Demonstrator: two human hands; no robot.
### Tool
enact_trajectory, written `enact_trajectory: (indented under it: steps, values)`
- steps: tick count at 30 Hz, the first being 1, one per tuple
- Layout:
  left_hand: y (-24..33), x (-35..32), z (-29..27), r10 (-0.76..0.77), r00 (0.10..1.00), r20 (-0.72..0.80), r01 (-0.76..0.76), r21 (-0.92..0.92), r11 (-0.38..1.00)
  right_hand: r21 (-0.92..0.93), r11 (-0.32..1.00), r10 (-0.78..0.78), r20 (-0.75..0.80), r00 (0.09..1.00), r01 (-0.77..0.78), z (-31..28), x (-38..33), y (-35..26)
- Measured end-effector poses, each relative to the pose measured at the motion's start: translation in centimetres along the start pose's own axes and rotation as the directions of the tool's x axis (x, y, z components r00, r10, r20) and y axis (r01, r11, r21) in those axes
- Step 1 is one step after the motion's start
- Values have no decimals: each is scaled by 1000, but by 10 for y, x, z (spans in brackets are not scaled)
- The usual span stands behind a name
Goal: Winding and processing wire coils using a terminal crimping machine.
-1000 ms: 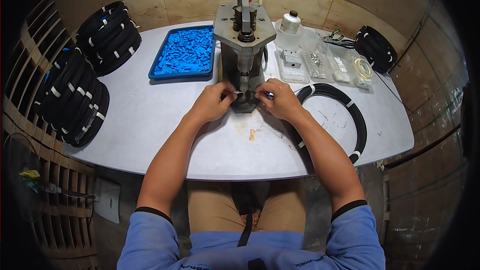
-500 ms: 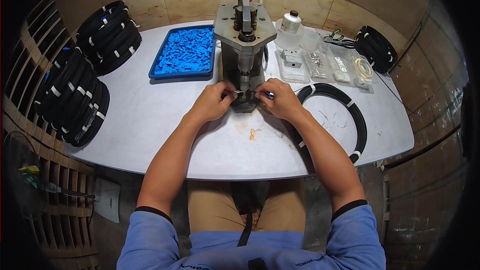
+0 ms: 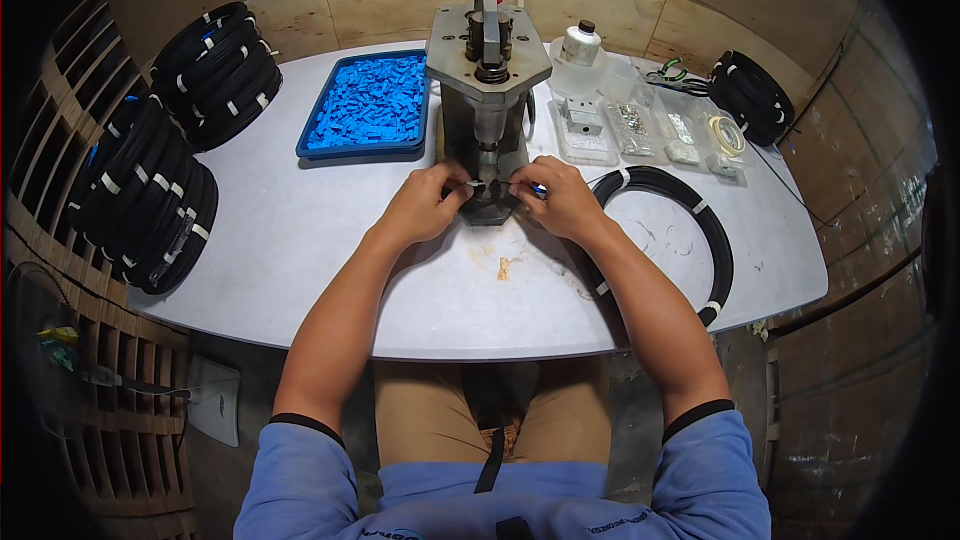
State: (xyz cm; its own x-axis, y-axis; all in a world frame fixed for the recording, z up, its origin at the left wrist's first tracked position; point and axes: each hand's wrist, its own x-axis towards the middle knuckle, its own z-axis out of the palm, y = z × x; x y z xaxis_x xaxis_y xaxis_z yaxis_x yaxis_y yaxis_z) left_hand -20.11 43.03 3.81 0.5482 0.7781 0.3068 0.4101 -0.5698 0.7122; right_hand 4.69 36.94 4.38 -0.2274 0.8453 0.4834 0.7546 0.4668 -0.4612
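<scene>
A grey metal bench press stands in front of me at the middle of the table, its ram pointing down at the base. My left hand is closed in a pinch on a small silvery piece, left of the ram's tip. Opposite it, my right hand pinches a thin dark cable end that points toward the press. A bit of blue shows between its fingers. What lies under the ram is too small to make out. Beside my right forearm lies a black cable coil with white ties.
A dark tray of blue plastic pieces sits left of the press. Stacked black coils stand at the far left, another coil stack at the far right. Clear containers of small parts and a white bottle are at back right.
Both hands stay in almost the same place at the press. The whole view has shifted very slightly.
</scene>
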Motion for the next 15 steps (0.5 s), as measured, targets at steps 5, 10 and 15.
enact_trajectory:
  steps: [5, 10, 15]
  values:
    - [0, 0, 0, -8, 1000, 0, 8, 10, 1000, -6, 1000, -3, -1, 1000, 3, 0, 0, 0]
    - [2, 0, 0, -4, 1000, 0, 4, 5, 1000, 43, 998, 35, -2, 999, -35, 1, 0, 0]
    - [2, 0, -1, -12, 1000, 4, 12, 8, 1000, -3, 1000, 10, 11, 1000, -10, 0, 0, 0]
